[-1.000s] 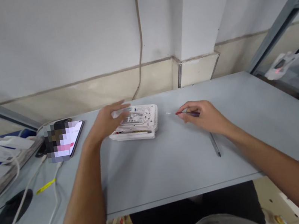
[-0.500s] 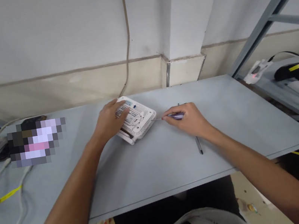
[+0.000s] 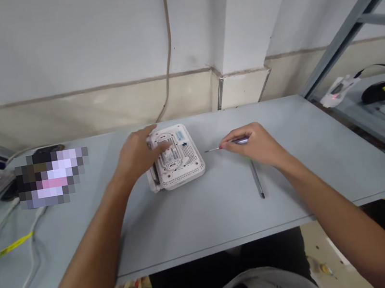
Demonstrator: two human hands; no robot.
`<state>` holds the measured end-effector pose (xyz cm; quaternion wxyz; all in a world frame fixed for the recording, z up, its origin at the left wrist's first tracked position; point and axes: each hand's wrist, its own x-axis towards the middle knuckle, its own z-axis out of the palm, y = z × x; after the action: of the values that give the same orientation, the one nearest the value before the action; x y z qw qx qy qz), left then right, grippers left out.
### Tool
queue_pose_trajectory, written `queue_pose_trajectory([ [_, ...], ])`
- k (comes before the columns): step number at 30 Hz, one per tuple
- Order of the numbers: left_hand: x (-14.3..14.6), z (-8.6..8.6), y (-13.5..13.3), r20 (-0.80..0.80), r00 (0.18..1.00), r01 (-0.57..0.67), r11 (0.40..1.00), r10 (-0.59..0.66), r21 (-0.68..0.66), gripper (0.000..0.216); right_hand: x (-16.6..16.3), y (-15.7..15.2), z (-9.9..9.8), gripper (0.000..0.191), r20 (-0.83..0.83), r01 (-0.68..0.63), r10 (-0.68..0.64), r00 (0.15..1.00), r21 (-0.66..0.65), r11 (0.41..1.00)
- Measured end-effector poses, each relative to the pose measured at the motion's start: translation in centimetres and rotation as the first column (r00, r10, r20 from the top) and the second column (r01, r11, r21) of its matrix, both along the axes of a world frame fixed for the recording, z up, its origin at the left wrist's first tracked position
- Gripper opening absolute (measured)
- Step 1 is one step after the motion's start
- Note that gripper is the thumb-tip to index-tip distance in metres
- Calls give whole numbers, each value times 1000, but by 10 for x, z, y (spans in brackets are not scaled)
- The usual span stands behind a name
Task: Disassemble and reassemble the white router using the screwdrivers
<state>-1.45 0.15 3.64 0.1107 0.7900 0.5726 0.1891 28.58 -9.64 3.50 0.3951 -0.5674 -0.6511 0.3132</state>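
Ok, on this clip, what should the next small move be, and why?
Probably ease the thin metal-tipped tool in the right hand toward the white vented plastic device: its tip points at the device without touching it, and the left hand lies on the device, likely keeping it steady.

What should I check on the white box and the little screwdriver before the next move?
1. White plastic router lying flat on the grey table: ok.
2. Left hand resting on the router, fingers across its top: ok.
3. Right hand with a firm grip on the thin metal screwdriver: ok.
4. Screwdriver tip touching the router: not ok, it points toward the router but stays apart from it.
5. Screws visible on the router: cannot tell, they are too small to see or hidden.
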Motion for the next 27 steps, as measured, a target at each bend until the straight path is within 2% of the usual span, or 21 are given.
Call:
queue_pose_trajectory([
  [2, 2, 0, -1, -18, 996, -90, 996, 91, 26, 63, -3, -1, -1, 11, 6, -57, 57, 998, -10, 998],
  [4, 2, -2, 0, 79, 997, 25, 999, -22, -40, 63, -5, -3, -1, 12, 26, -96, 97, 995, -19, 995],
  [7, 2, -5, 0, 216, 955, 227, 969, -201, -101, 73, -4, -5, 2, 12, 52, -119, 120, 991, -27, 993],
  [12, 13, -3, -10, 65, 968, 251, 957, -244, -146, 75, 0, -8, 7, 12, 40, -141, 142, 989, -30, 990],
  [18, 16, -8, -13, 98, 933, 357, 922, -345, -148, 67, 1, -10, 7, 16, 75, -146, 143, 987, 39, 988],
  [23, 13, -10, -13, 102, 936, 352, 917, -338, -190, 62, -2, -12, 5, 14, 97, -139, 135, 986, 38, 990],
  [27, 12, -10, -13, 107, 929, 369, 908, -354, -198, 65, -5, -15, 7, 18, 204, -113, 94, 974, 81, 990],
])
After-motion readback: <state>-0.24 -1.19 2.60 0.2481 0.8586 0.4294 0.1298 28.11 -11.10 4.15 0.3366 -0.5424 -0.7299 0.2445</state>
